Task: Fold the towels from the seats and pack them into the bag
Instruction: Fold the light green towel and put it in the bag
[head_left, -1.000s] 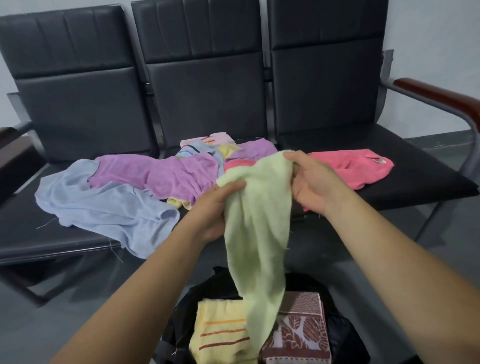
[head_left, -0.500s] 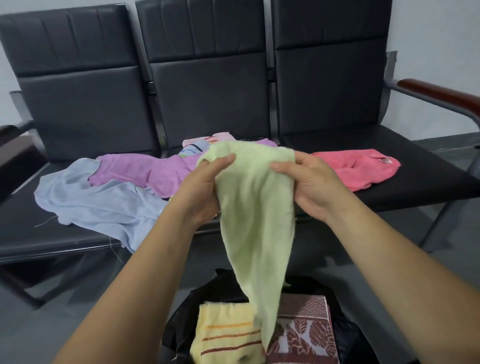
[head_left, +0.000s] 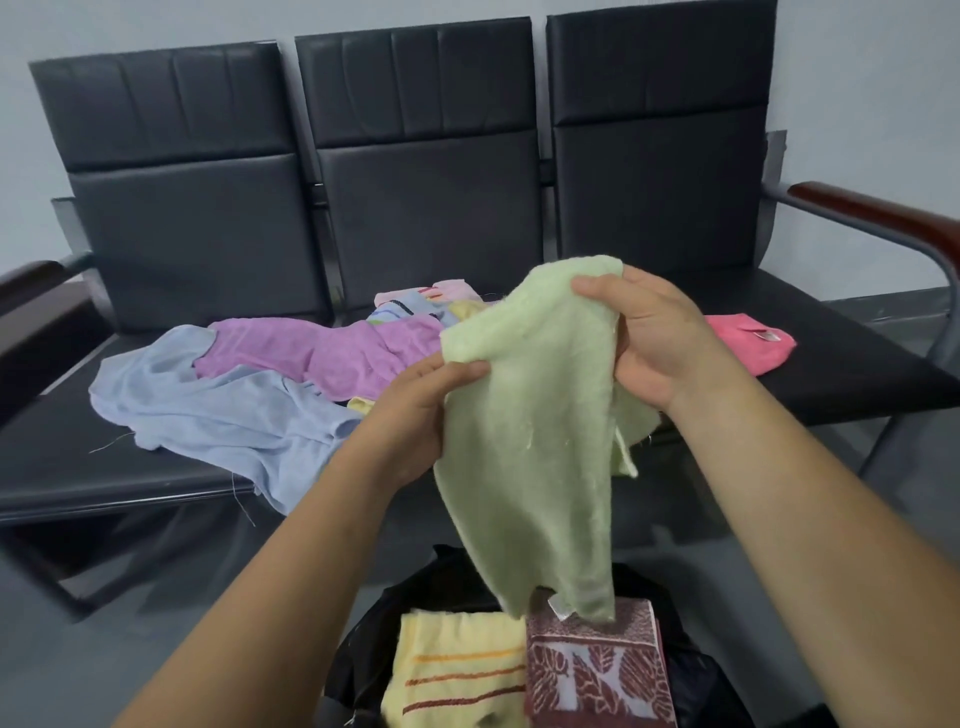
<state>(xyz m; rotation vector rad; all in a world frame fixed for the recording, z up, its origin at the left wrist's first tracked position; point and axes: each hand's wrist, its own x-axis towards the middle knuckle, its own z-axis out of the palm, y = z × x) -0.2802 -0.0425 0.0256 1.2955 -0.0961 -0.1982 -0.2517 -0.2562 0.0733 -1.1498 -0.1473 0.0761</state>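
a pale green towel (head_left: 530, 415) is hanging in the air in front of the person, above an open black bag (head_left: 358, 649) on the floor, its lower end dangling just over the bag's mouth. the left hand (head_left: 415, 415) is pinching the towel's left edge between thumb and fingers, and the right hand (head_left: 649, 338) is closed around the upper right corner, slightly higher; holding it by two points like this seems meant to let the cloth fall straight so it can be folded. inside the bag, a folded yellow striped towel (head_left: 457, 670) and a folded maroon patterned towel (head_left: 597, 670) are lying side by side, touching. behind the hands, on a row of black seats (head_left: 857, 374), unfolded towels are waiting: a light blue towel (head_left: 218, 410) at the left, a purple towel (head_left: 322, 348) partly over it, a small multicoloured heap (head_left: 415, 304) behind, and a pink towel (head_left: 753, 343) at the right, apart from the rest. the packing appears only partly done.
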